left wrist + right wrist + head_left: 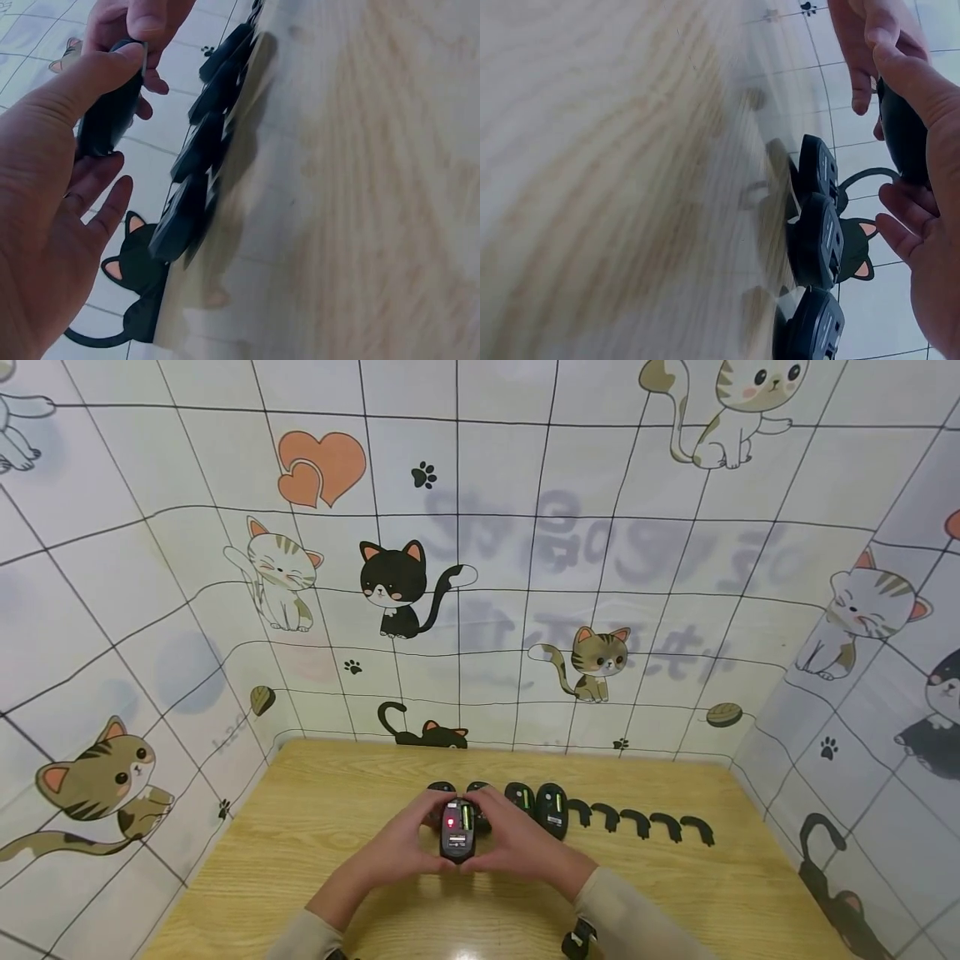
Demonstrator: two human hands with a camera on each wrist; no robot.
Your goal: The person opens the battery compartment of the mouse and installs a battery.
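Between both hands, a black computer mouse (457,832) is held up with its underside facing the head camera. A red light glows on it, and a battery lies in its uncovered slot. My left hand (397,847) grips the mouse's left side, fingers at the far end and thumb at the near end. On the other side, my right hand (517,843) grips it in the same way. In the left wrist view the mouse (112,116) is seen from the side, clear of the table. The hands partly hide two of the mice lying behind.
Several black mice lie upside down in a row, the rightmost mouse (552,811) with its battery showing. Right of them, several curved black covers (635,823) are lined up on the wooden table (300,827). A cat-print sheet (495,610) surrounds the table's back and sides.
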